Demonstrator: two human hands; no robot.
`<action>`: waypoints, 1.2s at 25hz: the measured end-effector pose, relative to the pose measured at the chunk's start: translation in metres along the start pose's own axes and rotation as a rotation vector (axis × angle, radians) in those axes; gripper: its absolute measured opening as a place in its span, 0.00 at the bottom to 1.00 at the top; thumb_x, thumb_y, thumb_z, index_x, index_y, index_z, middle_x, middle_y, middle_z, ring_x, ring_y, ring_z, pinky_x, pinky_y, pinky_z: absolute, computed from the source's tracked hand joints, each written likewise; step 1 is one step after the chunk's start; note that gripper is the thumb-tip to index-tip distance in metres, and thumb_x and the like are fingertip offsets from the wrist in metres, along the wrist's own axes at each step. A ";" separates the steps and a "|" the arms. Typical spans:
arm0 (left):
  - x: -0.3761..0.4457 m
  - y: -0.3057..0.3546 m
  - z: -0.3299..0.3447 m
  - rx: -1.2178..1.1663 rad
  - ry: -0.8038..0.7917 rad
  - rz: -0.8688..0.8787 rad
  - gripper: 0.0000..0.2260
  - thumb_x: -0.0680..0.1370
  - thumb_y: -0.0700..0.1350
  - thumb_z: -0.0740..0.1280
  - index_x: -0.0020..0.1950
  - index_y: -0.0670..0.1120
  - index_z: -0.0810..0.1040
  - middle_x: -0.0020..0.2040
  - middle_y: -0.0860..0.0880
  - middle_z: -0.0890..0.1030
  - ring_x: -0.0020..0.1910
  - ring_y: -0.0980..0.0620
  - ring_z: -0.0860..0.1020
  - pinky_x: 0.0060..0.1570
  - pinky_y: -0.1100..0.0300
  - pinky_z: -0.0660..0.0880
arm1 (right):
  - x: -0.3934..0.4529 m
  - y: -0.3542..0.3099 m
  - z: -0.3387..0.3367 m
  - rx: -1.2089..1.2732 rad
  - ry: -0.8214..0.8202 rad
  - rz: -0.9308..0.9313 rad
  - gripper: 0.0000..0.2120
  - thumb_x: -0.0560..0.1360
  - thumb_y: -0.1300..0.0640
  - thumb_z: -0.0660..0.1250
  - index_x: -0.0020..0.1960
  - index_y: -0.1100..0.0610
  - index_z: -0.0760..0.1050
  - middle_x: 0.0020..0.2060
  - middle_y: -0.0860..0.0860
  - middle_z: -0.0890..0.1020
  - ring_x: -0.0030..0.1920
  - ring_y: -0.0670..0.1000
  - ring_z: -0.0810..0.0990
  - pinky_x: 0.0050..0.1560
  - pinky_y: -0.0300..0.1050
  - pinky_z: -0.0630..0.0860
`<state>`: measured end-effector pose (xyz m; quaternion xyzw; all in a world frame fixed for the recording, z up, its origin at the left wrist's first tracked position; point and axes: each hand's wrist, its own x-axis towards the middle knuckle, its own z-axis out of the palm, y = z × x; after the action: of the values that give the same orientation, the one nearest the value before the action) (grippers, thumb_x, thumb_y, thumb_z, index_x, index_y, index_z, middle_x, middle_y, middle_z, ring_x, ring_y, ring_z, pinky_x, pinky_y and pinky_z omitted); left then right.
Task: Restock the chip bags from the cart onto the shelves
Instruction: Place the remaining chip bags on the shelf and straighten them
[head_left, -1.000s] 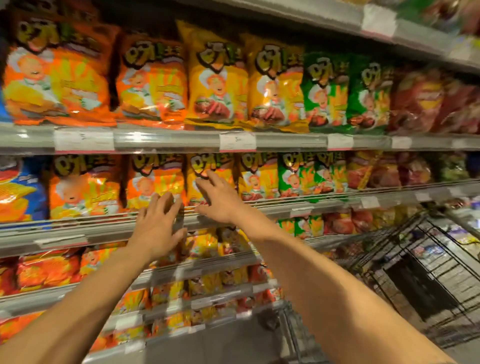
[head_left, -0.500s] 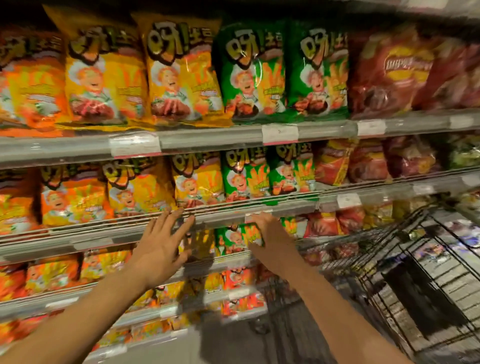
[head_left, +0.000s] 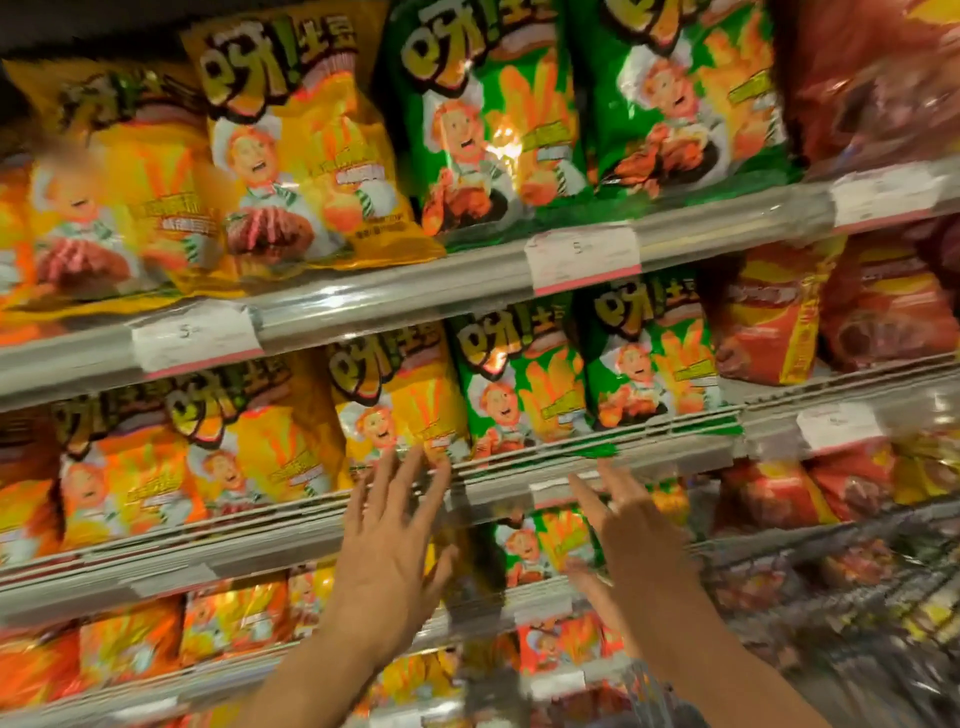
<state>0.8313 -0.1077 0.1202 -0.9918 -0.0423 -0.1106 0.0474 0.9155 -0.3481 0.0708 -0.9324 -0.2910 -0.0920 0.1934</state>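
Observation:
Rows of chip bags fill the shelves in front of me: yellow bags (head_left: 306, 171) and green bags (head_left: 493, 119) on the upper shelf, more yellow (head_left: 400, 410) and green (head_left: 519, 395) ones on the shelf below. My left hand (head_left: 387, 561) is raised with fingers spread, its fingertips at the rail of the middle shelf (head_left: 519, 467) under a yellow bag. My right hand (head_left: 634, 540) is open too, fingers up near the same rail below the green bags. Neither hand holds a bag. The wire cart (head_left: 852, 597) is blurred at the lower right.
Red bags (head_left: 769, 322) fill the right end of the shelves. Orange bags (head_left: 130, 493) sit at the left. Price tags (head_left: 582, 257) hang on the shelf rails. Lower shelves hold smaller bags (head_left: 545, 545).
The view has shifted right and closer to the shelves. My right hand dropped from the shelf, then rose again with fingers spread below the green bags. My left hand stays open near the rail.

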 end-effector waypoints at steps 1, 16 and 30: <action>-0.003 0.003 0.006 -0.001 0.021 -0.004 0.34 0.83 0.61 0.52 0.80 0.55 0.33 0.81 0.47 0.32 0.79 0.42 0.30 0.79 0.43 0.44 | -0.005 -0.001 0.012 -0.013 0.042 -0.018 0.40 0.74 0.42 0.72 0.80 0.47 0.57 0.78 0.54 0.58 0.79 0.58 0.59 0.73 0.58 0.68; -0.057 -0.034 0.174 -0.163 -0.326 -0.110 0.44 0.75 0.62 0.70 0.82 0.47 0.53 0.82 0.43 0.57 0.78 0.36 0.61 0.70 0.40 0.70 | -0.013 0.002 0.138 -0.100 -0.266 0.072 0.40 0.77 0.34 0.59 0.80 0.39 0.40 0.81 0.45 0.40 0.81 0.53 0.40 0.79 0.58 0.48; -0.074 -0.042 0.231 -0.303 -0.241 -0.168 0.44 0.78 0.66 0.60 0.81 0.56 0.33 0.82 0.54 0.34 0.80 0.49 0.33 0.79 0.44 0.48 | -0.006 -0.035 0.164 -0.224 -0.074 0.111 0.39 0.78 0.43 0.67 0.81 0.50 0.52 0.80 0.57 0.54 0.80 0.60 0.53 0.78 0.57 0.59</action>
<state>0.8051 -0.0473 -0.1173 -0.9866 -0.1133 0.0003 -0.1171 0.9000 -0.2565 -0.0687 -0.9656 -0.2338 -0.0789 0.0818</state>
